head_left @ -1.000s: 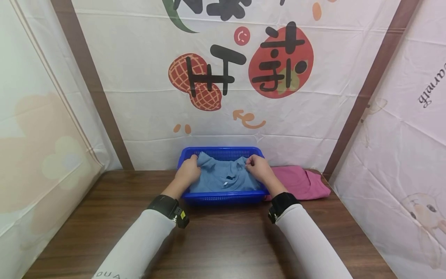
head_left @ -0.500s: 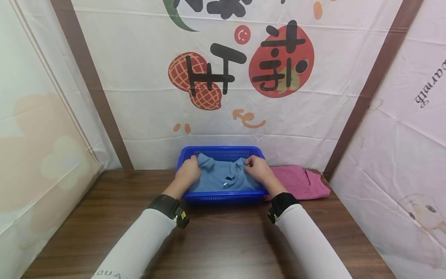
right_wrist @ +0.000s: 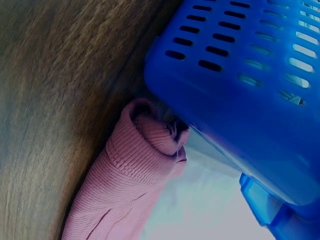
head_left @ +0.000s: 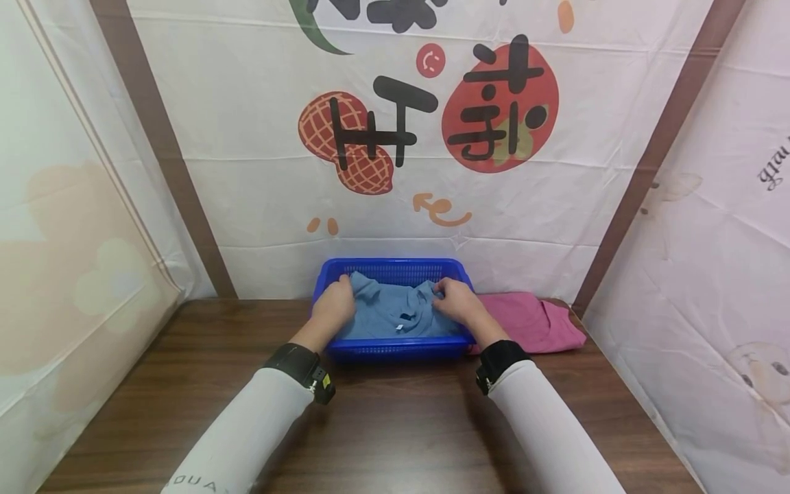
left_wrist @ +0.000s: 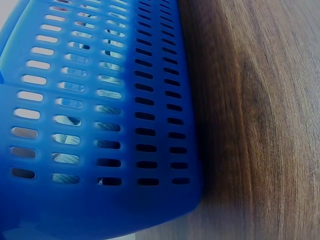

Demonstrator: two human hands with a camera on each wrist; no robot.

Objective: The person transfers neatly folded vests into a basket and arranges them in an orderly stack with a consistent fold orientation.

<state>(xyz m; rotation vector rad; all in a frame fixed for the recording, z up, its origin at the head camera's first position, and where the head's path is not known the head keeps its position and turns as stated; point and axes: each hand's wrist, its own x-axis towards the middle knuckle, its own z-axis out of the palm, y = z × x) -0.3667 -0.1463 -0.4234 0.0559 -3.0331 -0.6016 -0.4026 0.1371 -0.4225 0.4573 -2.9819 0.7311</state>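
A folded grey-blue shirt point(head_left: 385, 309) with a small white label lies inside a blue plastic basket point(head_left: 395, 346). At the basket's left side, my left hand point(head_left: 334, 303) holds the shirt's upper left corner with curled fingers; its fingertips are partly hidden. My right hand point(head_left: 459, 302) pinches the shirt near its upper right corner, thumb and forefinger together. Neither hand appears in the wrist views. The left one shows the slotted wall of the basket point(left_wrist: 100, 100), and the right one shows its outer corner point(right_wrist: 240, 90).
Against the basket's right side, a folded pink garment point(head_left: 524, 321) lies on the brown wooden table point(head_left: 395, 425). Its ribbed, rolled edge point(right_wrist: 130, 155) shows in the right wrist view. A printed white cloth wall point(head_left: 265, 226) rises behind the basket, with more cloth at both sides.
My right hand has come down very slightly, and the shirt's upper edge lies a little lower in the basket. My left hand and the basket stay nearly in place.
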